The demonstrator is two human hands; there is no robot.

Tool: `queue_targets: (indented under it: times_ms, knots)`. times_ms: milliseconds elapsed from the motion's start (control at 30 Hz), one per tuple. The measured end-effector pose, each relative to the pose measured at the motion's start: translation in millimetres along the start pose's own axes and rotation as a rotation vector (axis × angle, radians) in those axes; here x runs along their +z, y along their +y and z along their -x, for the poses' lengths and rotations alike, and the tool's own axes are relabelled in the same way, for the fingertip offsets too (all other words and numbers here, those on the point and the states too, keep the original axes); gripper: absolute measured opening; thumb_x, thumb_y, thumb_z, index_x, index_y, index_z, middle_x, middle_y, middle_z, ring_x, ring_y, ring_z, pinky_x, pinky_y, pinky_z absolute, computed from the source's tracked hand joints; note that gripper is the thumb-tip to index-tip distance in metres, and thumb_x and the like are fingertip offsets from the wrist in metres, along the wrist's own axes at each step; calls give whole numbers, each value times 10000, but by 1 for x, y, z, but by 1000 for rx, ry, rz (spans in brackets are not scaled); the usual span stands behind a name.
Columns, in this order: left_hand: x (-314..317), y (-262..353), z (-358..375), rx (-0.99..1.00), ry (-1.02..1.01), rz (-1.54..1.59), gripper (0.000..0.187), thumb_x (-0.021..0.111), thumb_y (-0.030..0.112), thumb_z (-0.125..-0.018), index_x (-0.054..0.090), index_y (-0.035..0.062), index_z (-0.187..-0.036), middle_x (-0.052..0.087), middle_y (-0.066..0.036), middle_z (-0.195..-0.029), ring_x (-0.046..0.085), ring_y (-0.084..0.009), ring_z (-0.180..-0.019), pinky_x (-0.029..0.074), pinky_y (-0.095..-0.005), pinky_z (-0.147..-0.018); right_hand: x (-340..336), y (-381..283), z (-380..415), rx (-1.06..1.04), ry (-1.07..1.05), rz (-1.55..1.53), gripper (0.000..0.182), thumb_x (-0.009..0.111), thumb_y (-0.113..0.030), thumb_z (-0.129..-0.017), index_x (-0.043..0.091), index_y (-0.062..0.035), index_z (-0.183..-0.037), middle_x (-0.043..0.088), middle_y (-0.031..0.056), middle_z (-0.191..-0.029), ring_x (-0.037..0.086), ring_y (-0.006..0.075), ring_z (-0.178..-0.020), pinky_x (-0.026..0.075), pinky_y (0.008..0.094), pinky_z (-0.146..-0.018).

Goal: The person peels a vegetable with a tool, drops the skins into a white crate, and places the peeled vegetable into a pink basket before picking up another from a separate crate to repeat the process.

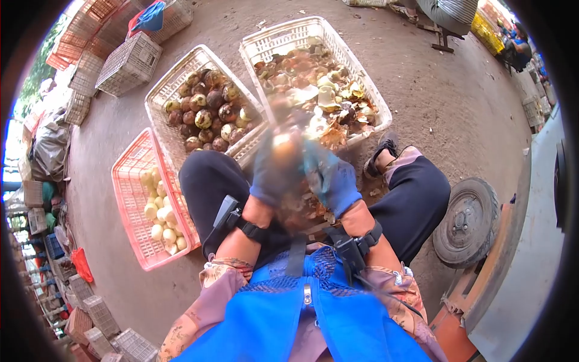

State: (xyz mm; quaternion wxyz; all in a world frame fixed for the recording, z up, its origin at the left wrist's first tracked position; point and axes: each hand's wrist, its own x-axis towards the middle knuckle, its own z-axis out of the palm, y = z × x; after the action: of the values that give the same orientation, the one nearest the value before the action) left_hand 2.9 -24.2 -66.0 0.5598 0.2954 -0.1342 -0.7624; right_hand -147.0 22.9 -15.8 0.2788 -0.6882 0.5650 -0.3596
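Observation:
My left hand (272,172), in a blue-grey work glove, is closed around a round, pale-brown fruit or vegetable (286,148) smeared by motion. Close beside it, my right hand (333,180) wears a blue glove with its fingers curled in. Blur hides whatever that hand grips. Just beyond my hands, a white crate (369,78) holds loose peelings (325,93). Left of that, another white crate (158,99) contains several round, dark brown-purple unpeeled pieces (208,117). Smooth, cream-coloured peeled pieces (163,211) lie in a pink crate (128,187) by my left knee.
A small wheel (465,222) stands by my right knee, beside a pale metal panel (518,259). Stacked crates (129,63) line the left side. Another person (449,15) sits at the top right. Bits of peel are scattered on the dirt floor (434,102).

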Motion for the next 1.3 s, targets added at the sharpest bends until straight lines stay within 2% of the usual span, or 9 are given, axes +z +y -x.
queue_targets:
  times_ms: [67,267,367,433,700,767,800,1000,1300]
  knots:
    - [-3,3,1,182,-20,-437,371,620,379,-932,620,43,-1091,684,-78,-998,669,-179,-871,578,-288,-774,1,-5,8,-51,10,218,339,535,-219,-939,586,-111,-1257,680,172,-1032,679,332,-776,541,420,-661]
    - [8,7,9,120,11,-233,308,632,355,-924,623,72,-1045,675,-36,-932,664,-140,-809,576,-224,-648,11,-11,12,97,-221,416,373,558,-191,-882,536,-134,-1250,671,172,-952,664,365,-798,523,469,-650]
    - [19,9,17,6,62,-73,194,524,151,-988,540,38,-1145,628,-82,-1014,617,-107,-843,525,-214,-672,8,-14,11,48,-182,490,182,591,-211,-860,513,-143,-1009,674,85,-838,699,294,-718,535,431,-566]
    - [18,10,14,-88,66,67,203,522,209,-993,558,59,-1126,629,-71,-991,619,-108,-830,524,-217,-659,-2,-18,5,132,-368,512,317,576,-160,-855,563,-135,-1171,683,149,-904,675,352,-793,531,465,-662]
    - [14,8,12,-290,-19,136,235,564,274,-961,603,87,-1099,629,-23,-909,625,-131,-768,515,-238,-637,18,27,3,115,-256,618,231,585,-174,-849,574,-93,-1066,683,173,-902,677,360,-799,540,465,-683]
    - [23,5,17,329,-42,-914,297,611,305,-936,600,70,-1118,664,-94,-1049,656,-198,-874,545,-295,-773,15,10,3,258,-253,455,203,578,-191,-859,578,-87,-1035,683,184,-927,674,376,-820,535,477,-708]
    - [26,6,18,323,-46,-916,297,611,305,-936,600,70,-1118,664,-94,-1049,656,-198,-874,545,-295,-773,13,2,2,265,-252,453,203,578,-191,-859,578,-87,-1035,683,184,-927,674,376,-820,535,477,-708]
    - [40,17,25,-227,-1,157,240,603,214,-918,610,79,-1116,644,-79,-1030,640,-225,-917,539,-357,-769,5,23,-10,129,-367,493,228,568,-164,-859,583,-101,-1077,684,188,-926,671,380,-842,524,488,-702]
    - [21,0,3,-315,62,278,272,629,314,-903,648,92,-1059,699,-68,-961,681,-216,-857,578,-380,-735,35,27,-2,193,-132,221,241,567,-141,-852,555,-61,-1078,649,233,-856,648,402,-805,516,494,-680]
